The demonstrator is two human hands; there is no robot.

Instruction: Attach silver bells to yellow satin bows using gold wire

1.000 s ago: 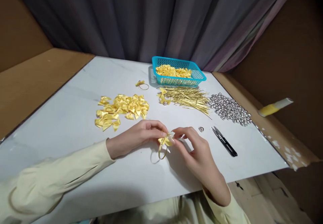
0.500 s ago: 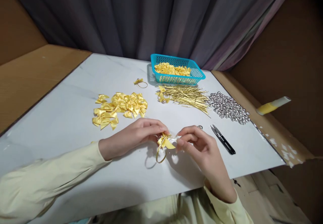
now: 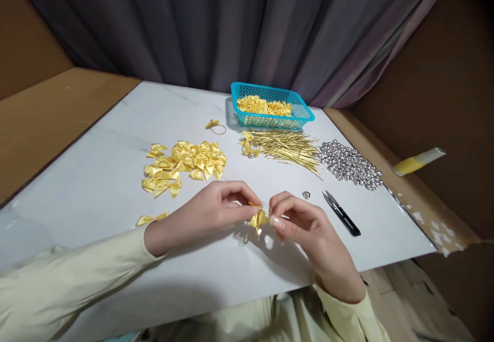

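Note:
Just above the tabletop, my left hand (image 3: 219,207) pinches a yellow ribbon bow (image 3: 258,220) with a gold wire tie on it. My right hand (image 3: 303,222) closes thumb and fingers at the bow's right edge; whether it grips ribbon or wire is partly hidden. The gold tie hangs below the bow, seen nearly edge-on. A small silver bead (image 3: 306,195) lies just beyond my right hand. Beside it are black thread snips (image 3: 341,214). Another yellow bow (image 3: 152,219) rests behind my left wrist, partly covered by it.
Loose yellow bows (image 3: 193,159) lie in a pile at left. Gold wire ties (image 3: 289,146) and silver beads (image 3: 349,164) are heaped at right. A blue basket (image 3: 276,120) of yellow pieces stands at the back. One finished-looking bow with a wire loop (image 3: 218,129) lies nearer the middle.
The gold loop below the bow has turned and now looks narrower. My hands have come closer together around the bow. The left forearm shifted slightly, uncovering more of the bow behind it.

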